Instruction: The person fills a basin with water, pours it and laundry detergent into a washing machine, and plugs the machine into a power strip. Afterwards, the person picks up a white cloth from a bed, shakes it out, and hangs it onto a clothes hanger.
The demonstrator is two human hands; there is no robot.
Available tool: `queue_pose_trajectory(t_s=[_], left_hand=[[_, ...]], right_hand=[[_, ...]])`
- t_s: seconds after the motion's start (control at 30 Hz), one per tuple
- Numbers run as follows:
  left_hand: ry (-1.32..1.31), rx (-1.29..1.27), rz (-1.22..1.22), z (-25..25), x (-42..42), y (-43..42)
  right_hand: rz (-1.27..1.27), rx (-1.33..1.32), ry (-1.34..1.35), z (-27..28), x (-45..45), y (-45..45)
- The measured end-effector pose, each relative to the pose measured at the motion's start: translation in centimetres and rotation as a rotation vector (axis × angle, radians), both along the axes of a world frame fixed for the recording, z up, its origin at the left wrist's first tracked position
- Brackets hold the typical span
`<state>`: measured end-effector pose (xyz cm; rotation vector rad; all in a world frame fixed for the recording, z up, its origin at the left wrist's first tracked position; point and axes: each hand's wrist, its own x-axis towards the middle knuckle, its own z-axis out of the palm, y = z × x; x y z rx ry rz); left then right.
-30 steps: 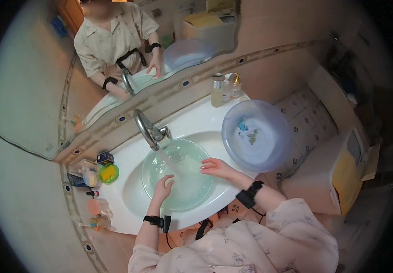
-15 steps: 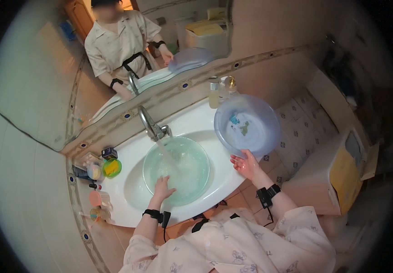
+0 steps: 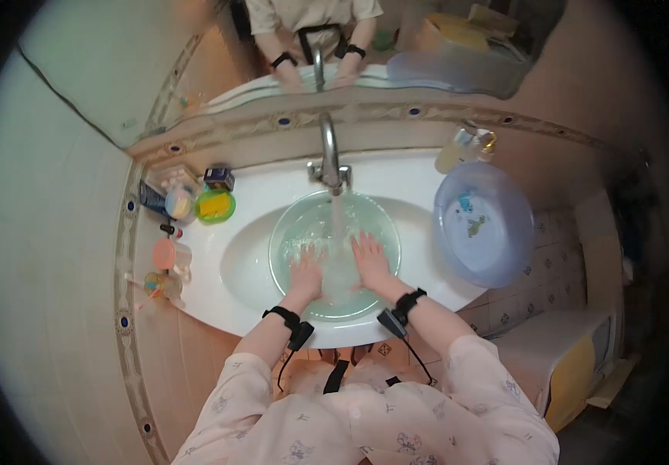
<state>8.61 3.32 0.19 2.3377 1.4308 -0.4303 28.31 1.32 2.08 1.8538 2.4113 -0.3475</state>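
A clear glass bowl [image 3: 274, 267] of pale green, bubbly water sits in the white sink [image 3: 245, 260]. Water runs into it from the chrome faucet [image 3: 330, 147]. My left hand [image 3: 306, 271] is over the left part of the bowl, fingers outspread at the water. On the other side of the stream is my right hand [image 3: 370, 262], also with fingers apart and nothing in it. Whether the fingertips are under the surface is hard to make out. Farther right, apart from both hands, a translucent purple-blue basin [image 3: 497, 252] with blue and green marks inside rests on the counter's end.
Along the left edge stand a green soap dish with a yellow sponge [image 3: 214, 206], a small dark box [image 3: 219, 179], a pink cup [image 3: 171, 254] and a jar with toothbrushes [image 3: 162, 285]. Bottles [image 3: 462, 149] stand behind the basin. A mirror [image 3: 381, 46] hangs above; a white bin [image 3: 551, 349] is lower right.
My right hand has moved left from beside the purple-blue basin to over the glass bowl. My left hand stays at the bowl. The camera view has turned and shifted.
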Motion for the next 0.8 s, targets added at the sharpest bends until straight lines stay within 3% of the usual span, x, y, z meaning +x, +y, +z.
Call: queue_pose_trajectory(t_s=[0.1,0.17,0.37,0.4,0.47,0.5,0.57,0.67,0.8], left_hand=[[0.062,0.090,0.005,-3.1,-0.8,-0.1],[0.116,-0.056,0.011,-1.8,-1.0,0.1],[0.258,-0.071,-0.017,-2.5,-0.4,0.4],[0.256,-0.063,-0.012,-2.2,-0.2,0.8],[0.311,-0.336,-0.060,-1.3,0.0,1.9],[0.315,-0.328,-0.062,0.1,0.1,2.0],[0.063,-0.208,0.000,3.5,0.3,1.5],[0.011,-0.052,-0.054,1.8,0.3,1.4],[0.093,-0.178,-0.014,1.2,0.3,1.5]], right_hand=[[-0.024,-0.017,-0.099,-5.3,-0.9,1.6],[-0.008,0.003,0.102,-7.8,-0.1,1.5],[0.073,-0.196,-0.277,-2.2,-1.0,2.1],[0.075,-0.188,-0.280,-2.1,-0.9,2.5],[0.064,-0.379,-0.183,-1.8,-0.6,3.6],[0.060,-0.371,-0.179,-0.5,-0.7,3.8],[-0.003,-0.416,-0.044,2.5,-0.7,3.5],[0.044,-0.301,0.024,2.0,-0.3,3.3],[0.056,-0.318,-0.089,0.8,-1.2,2.9]])
